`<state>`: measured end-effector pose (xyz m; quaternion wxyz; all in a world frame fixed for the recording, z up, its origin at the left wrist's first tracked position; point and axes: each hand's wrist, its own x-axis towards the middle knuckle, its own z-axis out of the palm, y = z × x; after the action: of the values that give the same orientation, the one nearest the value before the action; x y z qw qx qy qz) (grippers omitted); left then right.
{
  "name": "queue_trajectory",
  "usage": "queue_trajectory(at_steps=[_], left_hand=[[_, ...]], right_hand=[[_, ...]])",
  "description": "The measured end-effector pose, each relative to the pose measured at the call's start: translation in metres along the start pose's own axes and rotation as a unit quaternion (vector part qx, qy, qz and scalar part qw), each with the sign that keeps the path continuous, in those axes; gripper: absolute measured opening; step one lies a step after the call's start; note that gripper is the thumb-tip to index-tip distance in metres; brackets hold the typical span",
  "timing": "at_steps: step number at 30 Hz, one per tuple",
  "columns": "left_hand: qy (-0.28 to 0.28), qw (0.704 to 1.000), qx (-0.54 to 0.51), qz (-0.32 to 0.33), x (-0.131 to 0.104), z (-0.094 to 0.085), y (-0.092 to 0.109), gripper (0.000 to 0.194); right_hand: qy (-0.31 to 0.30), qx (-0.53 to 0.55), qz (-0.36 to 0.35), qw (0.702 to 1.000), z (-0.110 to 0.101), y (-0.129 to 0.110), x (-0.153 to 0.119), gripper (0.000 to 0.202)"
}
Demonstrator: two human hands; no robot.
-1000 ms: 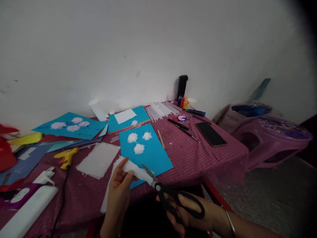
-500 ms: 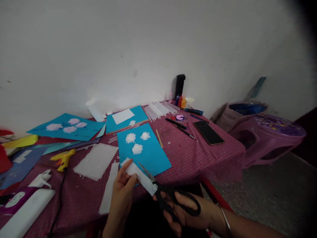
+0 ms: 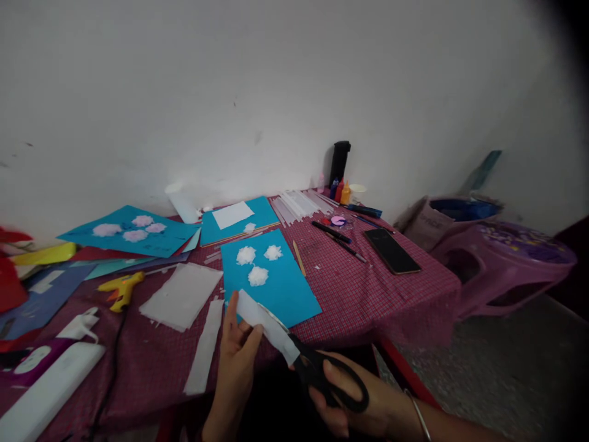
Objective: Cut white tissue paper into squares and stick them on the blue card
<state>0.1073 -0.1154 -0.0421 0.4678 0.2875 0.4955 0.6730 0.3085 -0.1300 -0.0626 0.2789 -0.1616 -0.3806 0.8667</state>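
While scissors meet paper, pencil near, phone farther right.

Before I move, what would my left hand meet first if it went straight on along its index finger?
Likely the leftmost of three fluffy white tufts on the bright blue paper sheet, though the left hand might pass over it, since its height is unclear.

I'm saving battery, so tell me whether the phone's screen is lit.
Not lit: the phone lies face up, its screen showing only black.
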Motion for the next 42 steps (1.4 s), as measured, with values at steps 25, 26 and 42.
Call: queue_trajectory(at_steps=[25,26,42], left_hand=[[-0.027,0.978,-0.108,-0.174,0.0,0.009,0.01,0.031],[-0.048,0.978,-0.102,-0.177,-0.001,0.009,0.008,0.029],[-0.079,0.97,-0.1,-0.209,-0.011,0.008,-0.004,0.023]], right_hand=[[-0.043,0.033,0.009,0.998,-0.005,0.003,-0.004,0.059],[-0.045,0.029,0.008,0.999,-0.005,0.002,-0.004,0.059],[0.008,-0.133,-0.044,0.99,0.006,-0.007,-0.004,0.059]])
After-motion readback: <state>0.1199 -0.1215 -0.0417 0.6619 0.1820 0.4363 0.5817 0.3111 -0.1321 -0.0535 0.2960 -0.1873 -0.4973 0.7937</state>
